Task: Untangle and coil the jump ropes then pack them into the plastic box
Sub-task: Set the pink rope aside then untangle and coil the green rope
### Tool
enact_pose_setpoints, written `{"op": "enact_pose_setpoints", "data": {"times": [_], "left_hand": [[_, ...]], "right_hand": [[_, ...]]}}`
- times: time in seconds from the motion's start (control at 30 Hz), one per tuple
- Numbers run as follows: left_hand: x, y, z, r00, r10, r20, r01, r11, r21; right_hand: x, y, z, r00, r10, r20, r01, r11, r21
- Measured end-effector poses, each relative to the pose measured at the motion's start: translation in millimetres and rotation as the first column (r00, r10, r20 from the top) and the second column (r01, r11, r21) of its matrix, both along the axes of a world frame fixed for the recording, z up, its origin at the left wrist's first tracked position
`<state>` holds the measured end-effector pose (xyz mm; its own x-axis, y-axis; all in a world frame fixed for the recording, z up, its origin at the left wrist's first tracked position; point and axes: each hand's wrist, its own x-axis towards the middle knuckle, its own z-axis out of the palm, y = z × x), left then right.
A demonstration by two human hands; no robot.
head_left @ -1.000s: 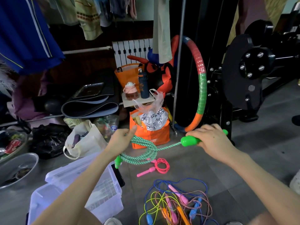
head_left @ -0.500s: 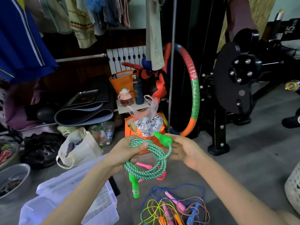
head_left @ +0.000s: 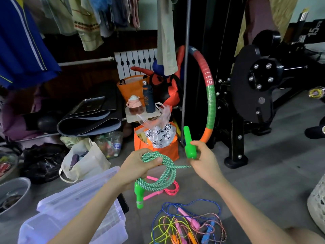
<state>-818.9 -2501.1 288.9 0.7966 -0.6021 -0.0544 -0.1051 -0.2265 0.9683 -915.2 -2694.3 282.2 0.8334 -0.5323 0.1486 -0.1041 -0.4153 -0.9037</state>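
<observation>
Left hand (head_left: 135,166) grips green rope coil (head_left: 164,175), right hand (head_left: 205,164) its handle (head_left: 189,145), over pink rope (head_left: 169,190)

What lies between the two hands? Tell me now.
Head view: a short stretch of green rope spans from the coil in the left hand to the right hand, gripping the green handle.
</observation>
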Motion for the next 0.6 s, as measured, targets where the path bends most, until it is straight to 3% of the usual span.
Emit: {"op": "enact_pose_setpoints", "data": {"times": [0.07,0.17,0.3,0.43,0.6], "left_hand": [[10.7,8.8,-1.9,0.998,0.068,-0.007,-0.068,0.998,-0.007],[25.5,23.8,-10.0,0.981,0.186,-0.055,-0.186,0.983,0.001],[17.4,19.5,-16.1,0.984,0.089,-0.156,-0.105,0.99,-0.096],[10.5,13.2,-6.0,0.994,-0.022,-0.111,0.01,0.994,-0.11],[10.4,17.0,4.6,0.988,-0.149,0.048,0.151,0.988,-0.044]], "right_hand": [[-7.9,-15.2,2.0,0.997,-0.068,-0.021,0.065,0.99,-0.122],[-23.8,-37.1,1.8,0.992,-0.126,-0.026,0.121,0.983,-0.14],[-28.4,-36.4,-2.3,1.0,-0.01,0.001,0.01,0.985,-0.173],[-19.8,-30.5,6.2,0.976,0.212,0.039,-0.211,0.977,-0.045],[-8.0,-27.2,17.3,0.927,0.371,-0.047,-0.364,0.924,0.114]]}}
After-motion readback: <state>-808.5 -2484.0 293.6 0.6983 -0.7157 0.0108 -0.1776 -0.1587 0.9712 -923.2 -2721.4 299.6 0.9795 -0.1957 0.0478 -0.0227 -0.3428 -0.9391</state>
